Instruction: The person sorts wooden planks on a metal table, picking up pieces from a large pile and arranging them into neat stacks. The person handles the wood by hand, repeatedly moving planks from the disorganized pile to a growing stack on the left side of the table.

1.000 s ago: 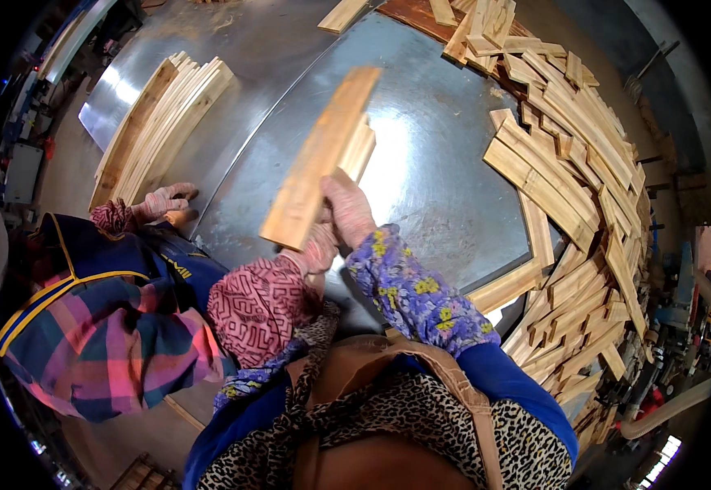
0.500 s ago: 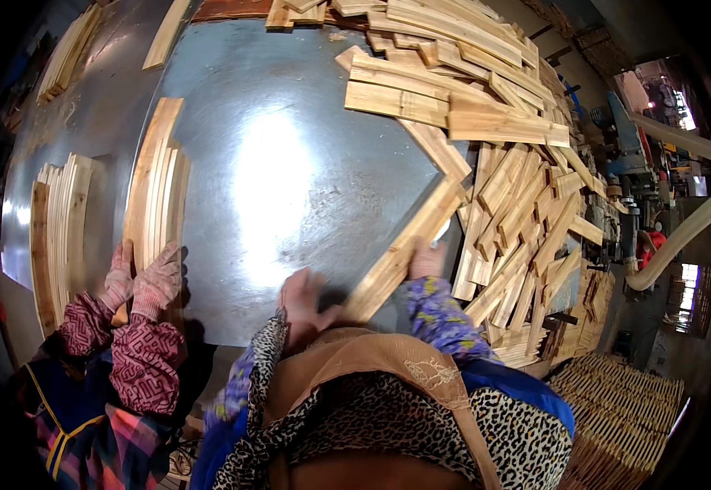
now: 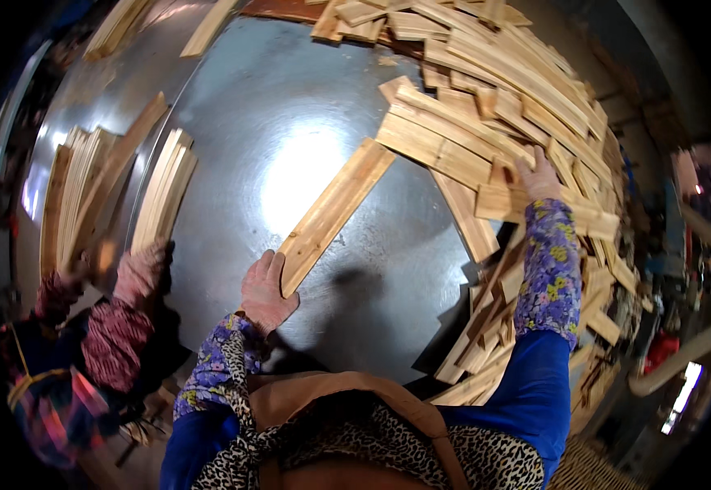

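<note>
My left hand wears a pale glove and is closed on the near end of a flat wooden board. The board slants away to the right over the shiny metal tabletop. On the far right my right hand, arm stretched out, has its fingers on the far edge of a short, wide board on top of the pile. The fingers are bent over that edge; the thumb is hidden. More pale boards lie just left of the right hand.
A heap of loose boards covers the table's far right. One board slants at the right edge. On the left, a co-worker's gloved hand holds a bundle of boards; another stack stands beside it, a tilted board against it.
My left hand has taken the board and shifted it onto the tabletop. My right hand has left that board and reached to the pile. The co-worker has moved one board leftward. The view has turned.
</note>
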`<state>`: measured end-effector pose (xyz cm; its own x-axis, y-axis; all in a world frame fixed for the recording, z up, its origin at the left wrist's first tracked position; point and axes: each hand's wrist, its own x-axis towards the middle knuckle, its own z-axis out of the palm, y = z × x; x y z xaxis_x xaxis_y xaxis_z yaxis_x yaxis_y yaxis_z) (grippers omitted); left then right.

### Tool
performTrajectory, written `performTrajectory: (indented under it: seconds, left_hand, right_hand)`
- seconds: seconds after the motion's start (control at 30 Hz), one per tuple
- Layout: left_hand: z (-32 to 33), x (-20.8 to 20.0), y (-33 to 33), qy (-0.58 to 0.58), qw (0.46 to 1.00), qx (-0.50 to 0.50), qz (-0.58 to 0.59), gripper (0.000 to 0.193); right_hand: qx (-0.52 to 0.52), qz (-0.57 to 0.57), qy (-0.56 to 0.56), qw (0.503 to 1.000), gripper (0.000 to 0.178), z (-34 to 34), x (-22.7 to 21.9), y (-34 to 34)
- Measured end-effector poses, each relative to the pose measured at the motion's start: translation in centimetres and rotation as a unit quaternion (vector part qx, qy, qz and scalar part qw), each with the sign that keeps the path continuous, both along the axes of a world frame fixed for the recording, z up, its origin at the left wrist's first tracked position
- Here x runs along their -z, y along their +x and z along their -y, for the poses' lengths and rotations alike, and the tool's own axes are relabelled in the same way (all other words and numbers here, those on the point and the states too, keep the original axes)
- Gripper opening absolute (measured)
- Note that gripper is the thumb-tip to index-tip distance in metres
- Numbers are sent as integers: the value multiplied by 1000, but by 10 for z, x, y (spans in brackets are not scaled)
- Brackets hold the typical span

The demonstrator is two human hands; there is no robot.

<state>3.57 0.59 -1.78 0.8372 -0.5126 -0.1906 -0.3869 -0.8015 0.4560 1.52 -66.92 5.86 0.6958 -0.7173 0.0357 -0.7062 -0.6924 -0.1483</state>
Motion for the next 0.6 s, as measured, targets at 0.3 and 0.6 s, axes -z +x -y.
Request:
performTrajectory:
  seconds: [0.3,0.6]
  left_hand:
    - [-29,-4,-36,-478,694,-245,-480,73]
    - [-146,-23,-61,-663,198,-216,-689,86]
  right_hand:
    - [-81,-46,-23,995,77,-144,36,110]
    - [-340,-69,86,934,63,-335,29,-17]
